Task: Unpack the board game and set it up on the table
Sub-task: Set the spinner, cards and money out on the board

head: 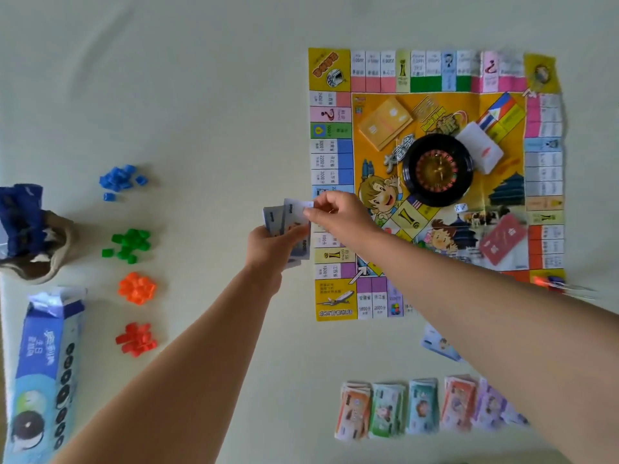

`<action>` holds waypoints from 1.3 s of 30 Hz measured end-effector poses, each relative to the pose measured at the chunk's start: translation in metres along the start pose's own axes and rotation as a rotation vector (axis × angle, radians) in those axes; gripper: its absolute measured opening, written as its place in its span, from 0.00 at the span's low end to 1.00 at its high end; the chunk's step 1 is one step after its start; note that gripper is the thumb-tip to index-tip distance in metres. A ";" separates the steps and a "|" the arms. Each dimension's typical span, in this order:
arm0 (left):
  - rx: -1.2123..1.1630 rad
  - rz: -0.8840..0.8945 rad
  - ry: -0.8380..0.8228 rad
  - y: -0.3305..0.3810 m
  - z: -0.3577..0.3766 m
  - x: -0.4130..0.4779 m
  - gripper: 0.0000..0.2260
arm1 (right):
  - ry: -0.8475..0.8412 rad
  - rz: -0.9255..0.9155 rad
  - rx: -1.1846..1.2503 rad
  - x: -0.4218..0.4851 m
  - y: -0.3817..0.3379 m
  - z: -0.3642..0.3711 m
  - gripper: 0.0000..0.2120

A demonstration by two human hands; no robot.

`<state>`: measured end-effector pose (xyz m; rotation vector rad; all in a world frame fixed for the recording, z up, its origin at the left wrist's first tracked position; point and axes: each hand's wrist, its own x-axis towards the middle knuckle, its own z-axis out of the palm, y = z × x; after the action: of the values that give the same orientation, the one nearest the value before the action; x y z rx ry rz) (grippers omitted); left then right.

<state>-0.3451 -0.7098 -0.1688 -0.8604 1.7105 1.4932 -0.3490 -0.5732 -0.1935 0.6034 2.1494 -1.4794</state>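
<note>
The paper game board (435,78) lies unfolded at the right, with a black roulette wheel (437,169) at its centre. A yellow card deck (385,123), a white card deck (480,149), a red card deck (502,242) and a white die (461,207) rest on it. My left hand (271,252) grips a stack of blue-grey banknotes (288,222) just left of the board. My right hand (338,216) pinches the top note of that stack. Sorted piles of play money (422,406) line up in a row below the board.
Piles of small plastic houses sit at the left: blue (120,180), green (130,244), orange (137,288), red (137,338). A blue carton (47,370) and a beige bag (37,242) with blue wrapping lie at the left edge. A loose blue note (438,344) lies under my right forearm.
</note>
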 end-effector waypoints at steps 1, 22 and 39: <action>0.030 -0.004 -0.009 0.005 0.005 0.002 0.05 | -0.005 0.000 0.012 0.003 -0.002 -0.008 0.07; -0.291 -0.016 0.013 0.156 0.212 0.091 0.09 | 0.267 0.182 0.237 0.146 -0.004 -0.266 0.08; 0.087 0.235 0.049 0.202 0.279 0.136 0.04 | 0.361 -0.065 0.125 0.203 -0.011 -0.300 0.13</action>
<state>-0.5655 -0.4141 -0.2022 -0.6745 1.9524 1.5461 -0.5544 -0.2752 -0.2113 0.9136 2.3738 -1.6523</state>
